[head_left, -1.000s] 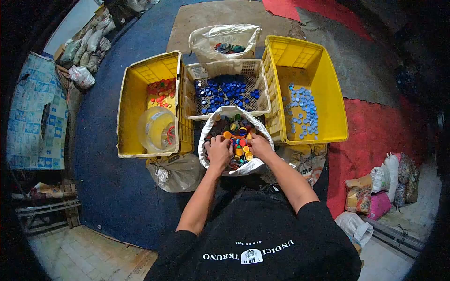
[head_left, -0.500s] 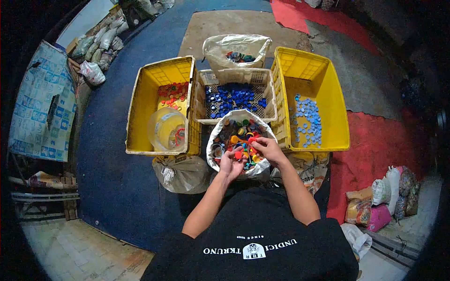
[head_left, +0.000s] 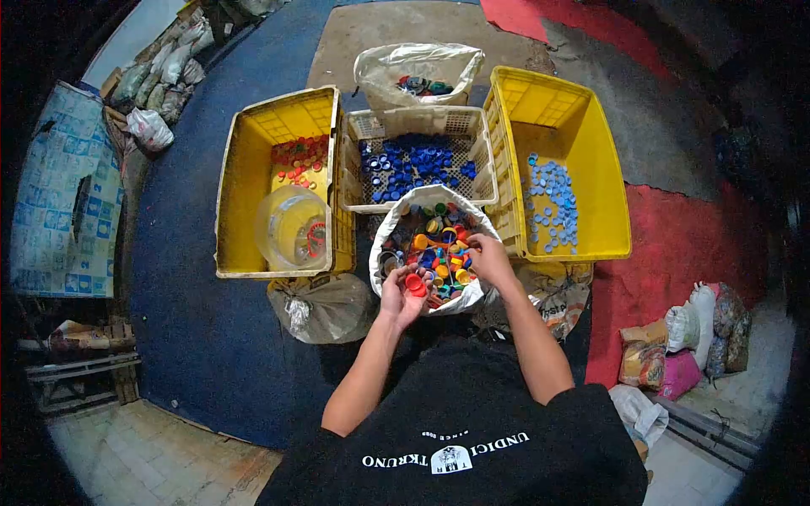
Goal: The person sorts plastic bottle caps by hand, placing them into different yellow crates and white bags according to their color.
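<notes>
My left hand [head_left: 398, 297] is palm up at the near rim of a white sack [head_left: 381, 244], with its fingers curled around red bottle caps [head_left: 415, 283]. Mixed bottle caps [head_left: 440, 244] in yellow, orange, red, blue and green fill the sack. Over its right side, my right hand [head_left: 491, 261] has its fingertips pressed together among the caps. Whatever may be between those fingers is too small or hidden to make out.
A yellow crate [head_left: 226, 219] on the left holds red caps and a clear round container [head_left: 283, 226]. Dark blue caps lie in a white basket [head_left: 350, 169], light blue ones in the right yellow crate [head_left: 609, 202]. Behind stands another cap-filled sack [head_left: 380, 80].
My right hand has left the red cap it held near my left hand and moved right, to the loose caps. More red caps now show in my left palm.
</notes>
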The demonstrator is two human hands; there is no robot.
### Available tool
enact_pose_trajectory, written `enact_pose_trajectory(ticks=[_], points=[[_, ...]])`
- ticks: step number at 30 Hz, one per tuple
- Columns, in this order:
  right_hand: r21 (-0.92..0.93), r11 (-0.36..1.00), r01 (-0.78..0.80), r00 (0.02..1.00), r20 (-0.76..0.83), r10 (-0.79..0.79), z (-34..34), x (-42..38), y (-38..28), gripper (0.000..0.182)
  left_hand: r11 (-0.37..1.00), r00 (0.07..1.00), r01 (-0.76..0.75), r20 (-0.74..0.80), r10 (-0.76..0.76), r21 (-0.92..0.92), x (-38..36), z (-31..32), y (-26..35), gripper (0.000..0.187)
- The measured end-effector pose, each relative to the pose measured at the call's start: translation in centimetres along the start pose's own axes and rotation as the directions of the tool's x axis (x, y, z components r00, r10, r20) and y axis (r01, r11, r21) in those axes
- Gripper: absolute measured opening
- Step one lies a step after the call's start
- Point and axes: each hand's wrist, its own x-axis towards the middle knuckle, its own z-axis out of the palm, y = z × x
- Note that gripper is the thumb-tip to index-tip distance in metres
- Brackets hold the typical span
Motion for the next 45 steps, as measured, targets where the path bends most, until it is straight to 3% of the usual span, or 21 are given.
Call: enact_pose_trajectory(ticks=[4,7,11,16,17,19,21,23,25,26,27,29,32,34,36,38,40,41,42,43,45], points=[[-0.249,0.966,-0.067,0.995,-0.088,0.046,3.5,2.9,0.4,0.038,0.999,1.000,0.004,-0.025,-0.003,0.037,-1.7,-0.1,1.1,0.026],[-0.234,0.965,-0.117,0.993,-0.022,0.115,5.0,4.4,1.2,0.036,0.999,0.998,-0.019,-0.052,0.021,0.030,-2.8,0.1,1.8,0.027],[-0.189,0.964,-0.190,0.981,-0.085,0.176,5.3,5.1,1.5,0.028,0.999,0.999,-0.044,0.017,0.044,0.002,-3.1,-1.4,2.8,0.029],[-0.131,0.991,-0.025,0.977,-0.214,-0.004,2.9,2.3,-2.5,0.021,0.996,0.997,-0.074,-0.007,0.074,-0.040,-4.1,-1.0,4.2,0.033],[-0.003,0.994,-0.109,0.988,-0.115,0.108,1.7,1.0,-5.8,0.024,0.995,0.996,-0.089,-0.010,0.088,-0.055,-3.9,-1.2,4.6,0.033],[0.261,0.960,-0.102,0.994,-0.011,0.109,2.8,-0.3,-8.0,0.023,0.999,1.000,-0.024,0.013,0.025,-0.040,-3.2,-2.2,5.5,0.034],[0.306,0.945,0.117,0.981,0.114,-0.158,3.6,-1.8,-11.6,0.021,1.000,0.999,-0.012,0.035,0.013,-0.028,-2.4,-2.2,6.8,0.034],[0.345,0.927,0.147,0.921,0.293,-0.256,3.7,-2.9,-16.0,0.018,0.998,0.998,0.052,0.038,-0.051,-0.025,-1.7,-1.9,8.3,0.035],[0.141,0.929,0.341,0.885,0.286,-0.368,4.5,-2.7,-18.5,0.021,0.998,0.993,0.065,0.099,-0.066,0.008,-0.4,-2.6,9.2,0.033],[0.067,0.951,0.302,0.893,0.328,-0.307,4.3,-3.0,-19.9,0.027,0.997,0.993,0.070,0.096,-0.072,0.026,-0.1,-2.9,9.7,0.031],[-0.037,0.924,0.381,0.868,0.359,-0.343,4.6,-2.6,-20.5,0.032,0.996,0.993,0.072,0.093,-0.076,0.043,-0.1,-2.5,10.4,0.029],[-0.057,0.895,0.442,0.829,0.406,-0.384,5.4,-1.9,-21.8,0.036,0.997,0.995,0.063,0.072,-0.066,0.044,-0.3,-1.9,12.0,0.024],[0.107,0.899,0.424,0.866,0.242,-0.437,6.1,-0.2,-24.1,0.042,0.992,0.999,-0.029,0.021,0.032,-0.126,2.2,-2.4,15.9,0.016],[0.207,0.915,0.347,0.905,0.182,-0.384,5.2,1.2,-25.7,0.048,0.947,0.980,-0.061,0.161,0.116,-0.314,3.7,-0.2,21.2,0.016],[0.197,0.925,0.326,0.931,0.103,-0.350,4.2,2.1,-26.0,0.048,0.873,0.945,-0.303,0.002,0.328,-0.382,3.8,5.1,26.2,0.029],[0.156,0.936,0.316,0.947,0.009,-0.321,3.6,2.6,-24.8,0.045,0.869,0.887,-0.461,-0.095,0.451,-0.180,5.2,7.5,30.2,0.056],[0.133,0.959,0.251,0.968,-0.061,-0.245,2.3,2.6,-22.9,0.042,0.926,0.912,-0.377,0.186,0.366,0.031,6.2,6.7,32.0,0.074],[0.116,0.962,0.246,0.965,-0.119,-0.232,1.9,2.3,-21.4,0.041,0.968,0.962,-0.249,0.111,0.251,-0.033,5.4,7.4,31.4,0.069],[0.079,0.986,0.146,0.981,-0.142,-0.134,0.2,1.4,-22.0,0.037,0.939,0.942,-0.330,-0.032,0.334,0.098,5.1,8.0,29.5,0.066],[-0.014,0.984,0.175,0.955,-0.240,-0.173,-0.2,1.0,-20.4,0.036,0.889,0.889,-0.388,-0.156,0.430,0.243,5.0,7.4,27.6,0.063],[0.134,0.990,-0.043,0.973,-0.220,0.072,-1.3,-0.4,-18.1,0.035,0.744,0.898,-0.418,0.112,0.426,0.520,4.0,4.8,24.1,0.036]])
